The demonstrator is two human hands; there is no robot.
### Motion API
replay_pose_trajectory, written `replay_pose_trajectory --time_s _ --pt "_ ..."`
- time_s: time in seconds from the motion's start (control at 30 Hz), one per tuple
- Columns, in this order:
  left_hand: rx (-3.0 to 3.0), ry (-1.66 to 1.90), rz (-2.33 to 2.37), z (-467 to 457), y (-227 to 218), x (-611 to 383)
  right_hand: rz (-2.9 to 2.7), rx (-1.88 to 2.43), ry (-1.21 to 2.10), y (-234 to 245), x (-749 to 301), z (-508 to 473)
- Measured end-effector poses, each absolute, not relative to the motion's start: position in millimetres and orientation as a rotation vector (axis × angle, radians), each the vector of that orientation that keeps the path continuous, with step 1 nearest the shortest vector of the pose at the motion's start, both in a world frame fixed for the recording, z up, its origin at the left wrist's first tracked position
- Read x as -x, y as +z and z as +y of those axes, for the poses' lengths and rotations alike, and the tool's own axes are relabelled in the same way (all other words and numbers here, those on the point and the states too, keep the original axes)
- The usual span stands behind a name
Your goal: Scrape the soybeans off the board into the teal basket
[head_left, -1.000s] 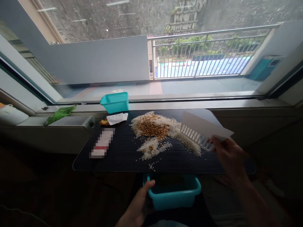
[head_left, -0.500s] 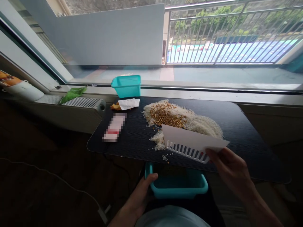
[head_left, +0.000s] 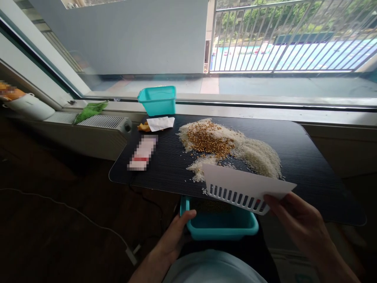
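Note:
My left hand [head_left: 179,232] is closed on the left rim of a teal plastic bin [head_left: 224,232] below the table's front edge, its thumb over the rim. Dark, grainy contents show dimly inside. In my right hand [head_left: 297,212] is a white slotted plastic scraper [head_left: 247,182], pinched at its right end and tilted, slots downward, above the table edge and bin. Behind it a heap of white rice [head_left: 262,157] spreads across the table, with golden soybean-like beans [head_left: 209,141] mixed in on its left. A smaller rice patch [head_left: 198,167] lies by the scraper's left end.
A second teal bin [head_left: 157,100] stands by the window behind the black table [head_left: 312,173]. White paper [head_left: 160,124] and a blurred pink packet [head_left: 143,153] lie at left. A radiator [head_left: 103,129] carries a green cloth [head_left: 91,111]; a cable [head_left: 82,218] crosses the floor.
The scraper in my right hand has moved slightly right and towards me, over the bin. More of the rice behind it shows. My left hand keeps its hold.

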State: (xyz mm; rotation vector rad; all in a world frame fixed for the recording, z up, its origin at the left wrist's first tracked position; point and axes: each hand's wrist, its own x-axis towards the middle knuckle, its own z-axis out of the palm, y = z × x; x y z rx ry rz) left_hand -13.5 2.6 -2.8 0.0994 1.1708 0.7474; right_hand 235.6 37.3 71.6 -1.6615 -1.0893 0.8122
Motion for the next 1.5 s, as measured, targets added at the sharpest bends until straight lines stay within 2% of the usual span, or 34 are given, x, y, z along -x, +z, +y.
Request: replay_pose_trajectory --time_s 0.23,0.4,0.57,0.97,1.5 --pt "-0.066 0.747 1.171 2.3 -3.0 13.9 -1.010 1.583 0.947 50.9 -203.4 45.1" --pt "-0.079 0.761 1.172 3.3 -3.6 11.7 -0.908 1.725 0.804 31.1 -237.4 45.7" --pt "-0.092 0.717 1.203 6.4 -5.7 10.6 -0.771 1.894 0.607 42.9 -277.1 51.3" --pt "-0.077 0.713 1.210 4.0 2.3 9.6 -1.127 1.652 0.722 35.7 -244.7 101.0" --pt "-0.092 0.726 1.198 2.9 -4.5 12.0 -1.254 1.563 0.788 34.5 -239.5 92.5"
